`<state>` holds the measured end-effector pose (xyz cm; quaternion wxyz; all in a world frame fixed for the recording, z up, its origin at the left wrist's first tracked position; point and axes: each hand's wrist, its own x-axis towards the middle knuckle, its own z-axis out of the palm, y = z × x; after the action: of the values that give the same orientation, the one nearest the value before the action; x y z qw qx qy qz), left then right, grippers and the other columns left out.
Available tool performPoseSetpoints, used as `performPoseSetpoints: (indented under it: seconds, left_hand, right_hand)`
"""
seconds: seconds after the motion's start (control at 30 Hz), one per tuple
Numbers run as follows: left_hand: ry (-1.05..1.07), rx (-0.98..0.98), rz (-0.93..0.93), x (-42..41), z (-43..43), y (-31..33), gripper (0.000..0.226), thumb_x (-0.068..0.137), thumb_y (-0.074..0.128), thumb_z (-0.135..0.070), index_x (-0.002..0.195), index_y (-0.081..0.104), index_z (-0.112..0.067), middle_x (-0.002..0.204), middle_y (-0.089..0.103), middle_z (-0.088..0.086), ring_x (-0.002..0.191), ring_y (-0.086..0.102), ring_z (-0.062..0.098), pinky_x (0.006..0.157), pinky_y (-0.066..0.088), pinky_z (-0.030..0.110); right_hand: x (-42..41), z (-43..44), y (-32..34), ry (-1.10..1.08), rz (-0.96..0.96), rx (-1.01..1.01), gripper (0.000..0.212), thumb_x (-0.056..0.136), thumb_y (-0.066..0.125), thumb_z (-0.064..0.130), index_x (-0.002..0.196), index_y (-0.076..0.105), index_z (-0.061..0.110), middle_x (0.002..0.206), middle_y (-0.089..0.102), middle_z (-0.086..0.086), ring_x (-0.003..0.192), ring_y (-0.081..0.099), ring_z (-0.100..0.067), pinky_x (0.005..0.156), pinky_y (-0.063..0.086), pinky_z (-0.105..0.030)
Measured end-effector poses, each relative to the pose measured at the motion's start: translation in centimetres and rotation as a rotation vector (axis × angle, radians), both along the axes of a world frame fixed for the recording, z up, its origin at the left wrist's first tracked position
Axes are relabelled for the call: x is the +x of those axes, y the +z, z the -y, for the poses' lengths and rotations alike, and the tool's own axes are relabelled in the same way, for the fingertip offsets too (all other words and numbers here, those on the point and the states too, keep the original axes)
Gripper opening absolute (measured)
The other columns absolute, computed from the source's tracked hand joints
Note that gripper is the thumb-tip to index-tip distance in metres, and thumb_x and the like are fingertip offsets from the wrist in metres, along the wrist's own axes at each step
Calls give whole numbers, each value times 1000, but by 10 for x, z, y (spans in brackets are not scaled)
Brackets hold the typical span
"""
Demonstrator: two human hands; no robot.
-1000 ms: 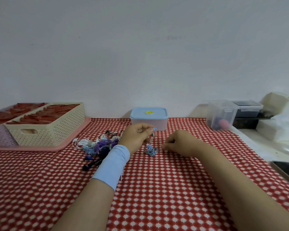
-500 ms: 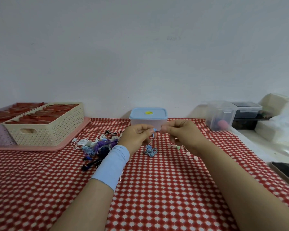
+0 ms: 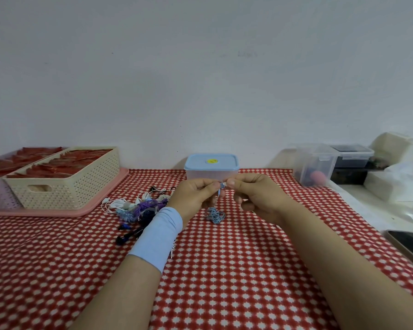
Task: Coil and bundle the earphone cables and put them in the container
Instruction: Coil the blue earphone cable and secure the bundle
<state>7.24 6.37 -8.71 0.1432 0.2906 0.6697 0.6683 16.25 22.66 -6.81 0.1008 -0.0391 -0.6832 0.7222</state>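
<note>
My left hand (image 3: 196,196) and my right hand (image 3: 255,198) meet above the table, both pinching the top end of a blue earphone cable (image 3: 215,215). The cable hangs down from my fingertips into a small tangled heap on the red patterned cloth. A pile of other earphones (image 3: 138,206), white, purple and black, lies to the left of my left wrist, which wears a light blue band. Behind my hands stands a clear container with a blue lid (image 3: 211,169), lid on.
A cream perforated basket (image 3: 65,182) on a pink tray (image 3: 57,211) stands at the back left. Clear plastic boxes (image 3: 315,165) and white boxes sit at the back right. A phone (image 3: 410,244) lies at the right edge.
My right hand rose from the cloth and came left to meet my left hand at the cable's top end. My left hand stayed in place holding the cable.
</note>
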Motion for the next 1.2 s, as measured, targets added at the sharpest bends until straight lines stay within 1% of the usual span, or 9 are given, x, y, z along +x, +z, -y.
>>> performPoseSetpoints:
  seconds: [0.13, 0.37, 0.53, 0.63, 0.77, 0.83, 0.97, 1.07, 1.2]
  left_hand:
    - [-13, -8, 4, 0, 0, 0, 16, 94, 65, -19, 95, 77, -9, 76, 69, 6, 66, 58, 14, 72, 53, 32]
    - [-141, 100, 162, 5, 1, 2, 18, 95, 60, -11, 103, 72, -1, 84, 68, 7, 67, 58, 11, 72, 54, 26]
    - [-187, 101, 202, 9, 1, 4, 16, 96, 55, -7, 101, 70, -2, 74, 68, 0, 60, 54, 5, 70, 54, 23]
    - [-196, 120, 237, 9, 1, 4, 17, 96, 56, -10, 103, 69, -1, 72, 67, -2, 62, 53, 6, 68, 55, 23]
    - [-229, 179, 297, 10, -1, 6, 26, 84, 62, -20, 102, 68, -3, 72, 66, -3, 62, 53, 5, 69, 55, 25]
    - [-241, 180, 290, 11, -3, 7, 25, 84, 61, -20, 102, 69, -4, 73, 66, -2, 62, 55, 5, 72, 55, 26]
    - [-212, 170, 298, 13, -4, 6, 17, 95, 56, -13, 99, 70, -4, 75, 67, -1, 61, 56, 5, 65, 55, 22]
    - [-211, 164, 280, 14, -3, 7, 16, 93, 57, -14, 96, 70, -5, 73, 66, -1, 61, 55, 5, 65, 55, 23]
    - [-188, 138, 236, 15, -2, 8, 16, 95, 55, -10, 92, 69, -4, 69, 65, -1, 60, 54, 5, 65, 54, 22]
  right_hand:
    - [1, 1, -1, 12, -7, 17, 18, 92, 68, 13, 104, 76, 2, 80, 70, -8, 53, 51, -12, 43, 34, -19]
    - [2, 1, 0, 86, 14, -67, 23, 83, 70, 17, 101, 76, 4, 85, 72, -8, 55, 55, -11, 41, 35, -18]
    - [2, -1, -1, 126, 28, -53, 23, 80, 71, 21, 97, 76, 7, 83, 71, -6, 56, 55, -10, 41, 35, -18]
    - [2, -1, -1, 135, 19, -42, 23, 79, 72, 21, 96, 76, 7, 84, 71, -8, 57, 55, -11, 41, 36, -18]
    - [2, 3, 4, 141, -19, -57, 22, 80, 72, 20, 96, 74, 6, 84, 69, -11, 58, 57, -12, 42, 37, -19]
    - [4, 2, 6, 116, -31, -44, 22, 77, 72, 20, 95, 73, 6, 82, 70, -10, 57, 59, -13, 42, 38, -20]
    - [8, 0, 6, 67, -28, -26, 25, 73, 75, 20, 95, 75, 9, 81, 73, -9, 60, 63, -15, 44, 43, -21]
    - [9, 0, 6, 100, -13, 6, 27, 75, 75, 23, 96, 74, 6, 84, 73, -9, 65, 64, -14, 46, 43, -21]
    - [10, -1, 8, 112, 12, 3, 19, 75, 75, 24, 89, 77, 11, 83, 73, -8, 62, 62, -14, 46, 44, -21]
